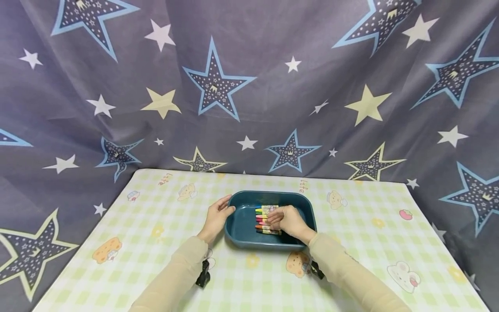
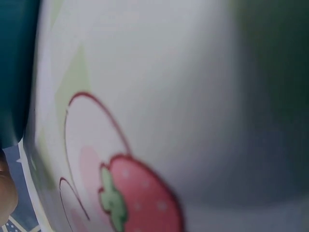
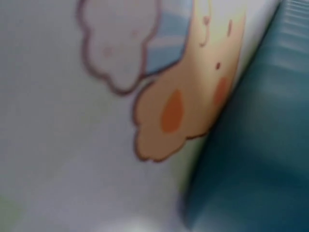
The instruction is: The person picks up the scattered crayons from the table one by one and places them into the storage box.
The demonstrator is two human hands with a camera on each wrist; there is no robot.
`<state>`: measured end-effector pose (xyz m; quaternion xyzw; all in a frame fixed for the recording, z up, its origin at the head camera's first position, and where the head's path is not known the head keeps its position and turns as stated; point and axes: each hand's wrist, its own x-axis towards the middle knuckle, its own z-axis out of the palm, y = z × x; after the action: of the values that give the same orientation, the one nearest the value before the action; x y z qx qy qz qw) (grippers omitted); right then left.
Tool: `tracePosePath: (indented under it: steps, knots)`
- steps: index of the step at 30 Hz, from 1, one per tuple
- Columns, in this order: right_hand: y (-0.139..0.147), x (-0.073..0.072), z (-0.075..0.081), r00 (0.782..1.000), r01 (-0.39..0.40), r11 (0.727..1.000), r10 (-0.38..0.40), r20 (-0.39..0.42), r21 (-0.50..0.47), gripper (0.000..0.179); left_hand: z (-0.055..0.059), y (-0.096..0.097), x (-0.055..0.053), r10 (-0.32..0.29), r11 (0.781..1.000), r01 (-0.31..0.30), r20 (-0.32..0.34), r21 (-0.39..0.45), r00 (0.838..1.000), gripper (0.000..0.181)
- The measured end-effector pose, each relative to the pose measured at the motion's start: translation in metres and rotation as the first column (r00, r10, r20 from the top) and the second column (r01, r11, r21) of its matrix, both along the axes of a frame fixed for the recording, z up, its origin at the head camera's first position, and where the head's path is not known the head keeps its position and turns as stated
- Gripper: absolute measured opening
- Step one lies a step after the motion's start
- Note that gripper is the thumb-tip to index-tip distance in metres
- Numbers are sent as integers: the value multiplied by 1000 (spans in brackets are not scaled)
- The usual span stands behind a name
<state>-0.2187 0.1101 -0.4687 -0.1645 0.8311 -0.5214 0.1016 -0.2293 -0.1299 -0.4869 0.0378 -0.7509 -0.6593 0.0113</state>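
A dark teal rectangular tray (image 1: 241, 241) sits on the table in the head view. My left hand (image 1: 215, 216) holds its left rim, thumb over the edge and fingers along the outside. Inside the tray, several crayons (image 1: 263, 219) in different colours lie side by side in a row, tips to the left. My right hand (image 1: 290, 222) reaches over the right side, its fingers extended above the crayons and hiding their right ends. Whether the fingertips touch them is unclear. The right wrist view shows the tray's outer wall (image 3: 260, 159); a fingertip (image 2: 7, 195) shows in the left wrist view.
A green-and-white checked cloth (image 1: 148, 242) with cartoon prints covers the table. Behind it hangs a grey curtain (image 1: 241, 138) patterned with stars. Black straps (image 1: 203, 274) show beneath the wrists.
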Motion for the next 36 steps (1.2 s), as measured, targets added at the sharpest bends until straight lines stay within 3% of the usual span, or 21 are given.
tracePosePath:
  steps: [5, 10, 17, 23, 29, 36]
  knots:
    - [6, -1, 6, 1000, 25, 994, -23, 12, -107, 27, 5, 2, -1, -25, 1000, 25, -3, 19, 1000, 46]
    - [9, -2, 5, 997, 79, 983, -76, 20, -165, 26, -4, 2, -4, -14, 1000, 14, -14, -1, 1000, 46]
    - [16, 10, 25, 992, 126, 961, -120, 40, -246, 29, -7, 2, -2, -11, 1000, 11, 2, -4, 1000, 47]
    - [43, 10, 35, 993, 112, 980, -115, -13, -163, 33, -5, 1, -4, -9, 1000, 9, -5, -1, 1000, 46]
    - [92, 20, 51, 989, 139, 990, -141, -52, -33, 38, -7, 0, -4, -25, 1000, 25, -5, 0, 1000, 47]
    - [139, 47, 38, 981, 173, 985, -175, -85, -26, 34, -5, 1, -4, -12, 1000, 12, 1, 11, 1000, 45]
